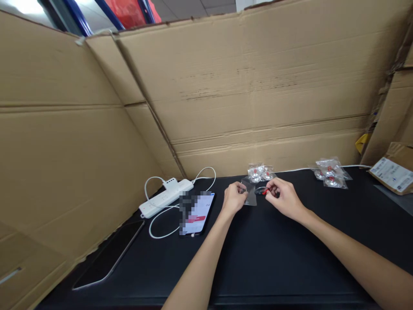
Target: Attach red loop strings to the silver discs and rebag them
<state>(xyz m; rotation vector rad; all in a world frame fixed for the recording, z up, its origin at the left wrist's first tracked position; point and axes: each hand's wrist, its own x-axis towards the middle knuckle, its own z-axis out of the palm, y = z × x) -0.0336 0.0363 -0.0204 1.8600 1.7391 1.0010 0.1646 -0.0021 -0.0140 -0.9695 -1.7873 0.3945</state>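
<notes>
My left hand pinches a small clear plastic bag above the black table. Just to its right, my right hand is closed on a small ring-shaped item with a red part at my fingertips. Its exact kind is too small to make out. The ring sits right beside the bag's edge; I cannot tell whether they touch. Behind my hands, several bagged items with red centres lie against the cardboard wall. A second pile of similar clear packets lies farther right.
A white power strip with looping cables lies at the left, beside a lit phone. A dark tablet rests near the left cardboard wall. An opened cardboard box with a label stands at the right.
</notes>
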